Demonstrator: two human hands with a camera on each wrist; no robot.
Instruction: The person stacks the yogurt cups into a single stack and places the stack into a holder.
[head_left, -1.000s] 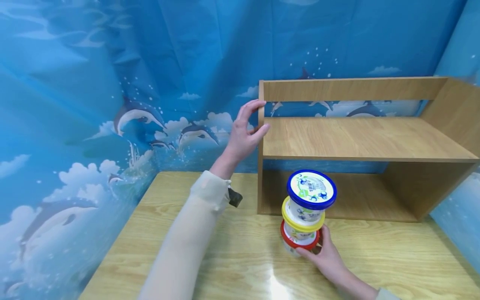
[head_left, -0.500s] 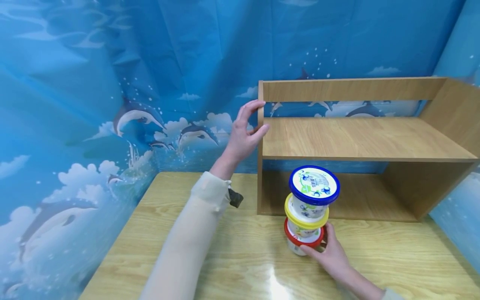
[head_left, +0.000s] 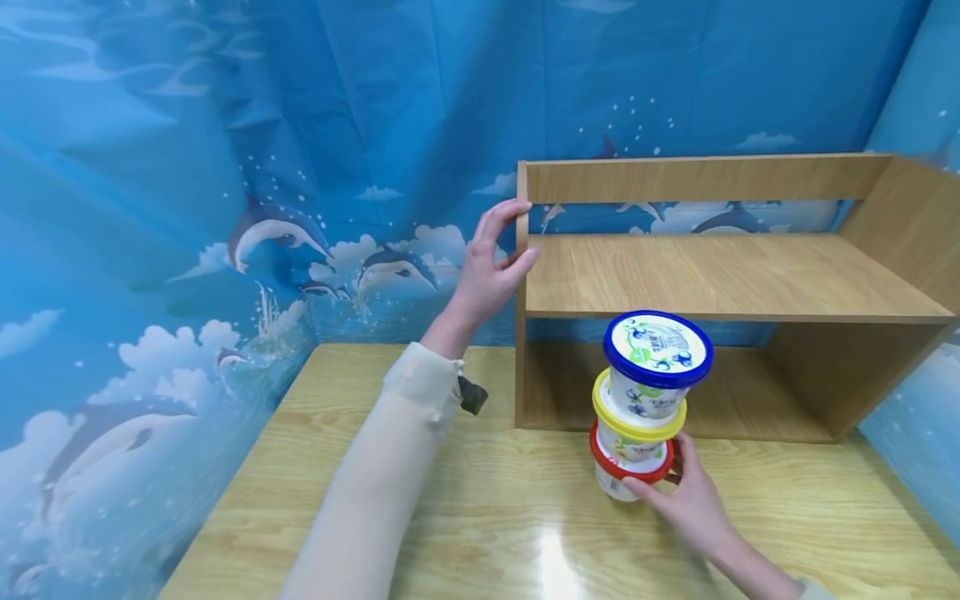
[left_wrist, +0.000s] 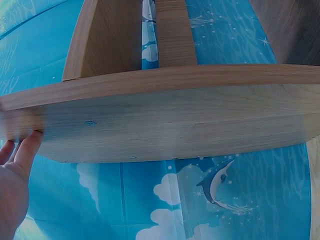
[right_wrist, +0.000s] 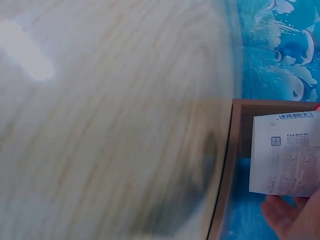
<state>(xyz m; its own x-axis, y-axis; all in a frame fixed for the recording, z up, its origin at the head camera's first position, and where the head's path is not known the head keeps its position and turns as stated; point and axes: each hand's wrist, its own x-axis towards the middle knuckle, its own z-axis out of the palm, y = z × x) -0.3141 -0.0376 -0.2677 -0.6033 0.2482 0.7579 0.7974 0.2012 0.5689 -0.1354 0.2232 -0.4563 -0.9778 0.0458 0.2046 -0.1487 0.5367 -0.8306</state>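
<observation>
Three white tubs are stacked in the head view: a blue-lidded tub (head_left: 651,396) on top, a yellow-lidded tub (head_left: 630,448) in the middle and a red-lidded tub (head_left: 617,483) at the bottom. My right hand (head_left: 693,504) grips the lowest tub from its right side, thumb in front. The stack leans a little and looks raised off the table. In the right wrist view, a printed white label on the held tub (right_wrist: 285,155) shows above my fingers. My left hand (head_left: 483,271) holds the front edge of the wooden shelf's left side panel (head_left: 522,350), thumb and fingers curled at it.
The two-level wooden shelf (head_left: 720,275) stands at the back right of the table, its lower compartment behind the tubs. A pale wood table (head_left: 480,517) spreads in front. Blue dolphin-print sheeting (head_left: 360,125) covers the walls behind and beside it.
My right hand has carried the tub stack to the right and slightly up, and the tubs look larger. The left hand stays at the shelf panel.
</observation>
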